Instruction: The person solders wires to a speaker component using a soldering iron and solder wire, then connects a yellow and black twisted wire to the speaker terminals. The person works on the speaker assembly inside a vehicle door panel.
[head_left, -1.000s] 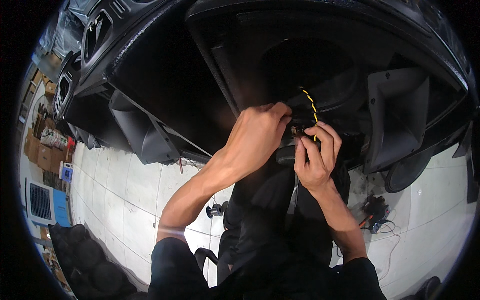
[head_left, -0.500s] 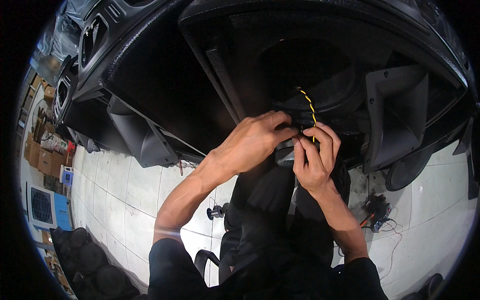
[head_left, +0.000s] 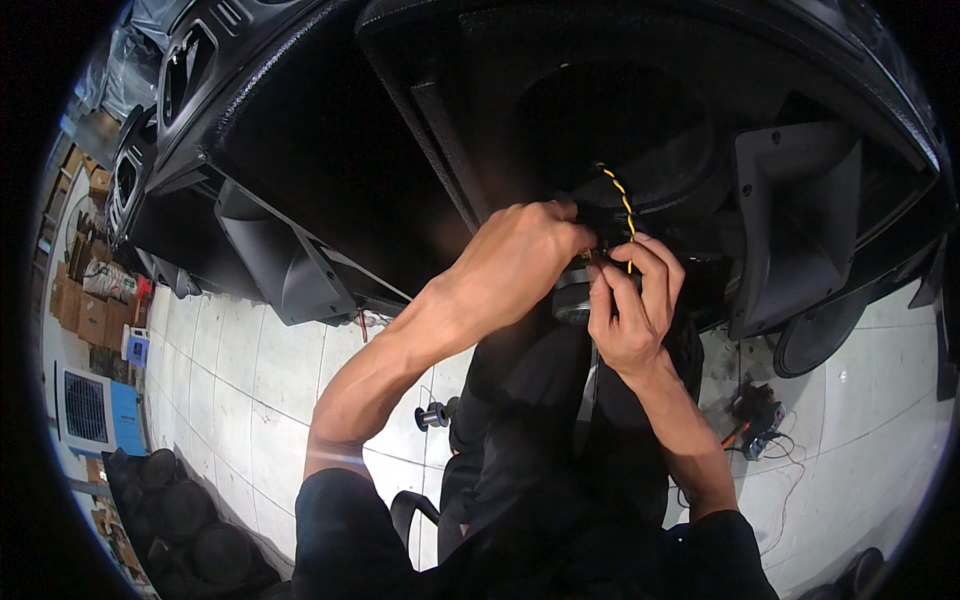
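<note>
A twisted yellow-and-black wire (head_left: pixel 620 190) comes out of the round opening in a black speaker cabinet (head_left: pixel 480 130) and runs down to my right hand (head_left: pixel 635 310). Thumb and fingers of that hand are pinched together around the wire's lower end. My left hand (head_left: pixel 525 250) is closed right beside it, the fingertips of both almost meeting. Whatever the left fingertips grip is mostly hidden; only a small brassy glint shows between the hands. Just under them, above my lap, is a dark round part (head_left: pixel 573 300), its upper side covered by my fingers.
A black horn flare (head_left: pixel 800 230) stands at the cabinet's right, another horn (head_left: pixel 275 250) at the left. On the tiled floor lie a wire spool (head_left: pixel 432 415) and a small device with leads (head_left: pixel 765 440). Round black speakers (head_left: pixel 200 530) sit lower left, near a blue-and-white air cooler (head_left: pixel 90 410).
My left hand has turned and shifted slightly up and right, its fingers now nearer my right fingertips. More of the dark round part shows below. The right hand keeps its pinch.
</note>
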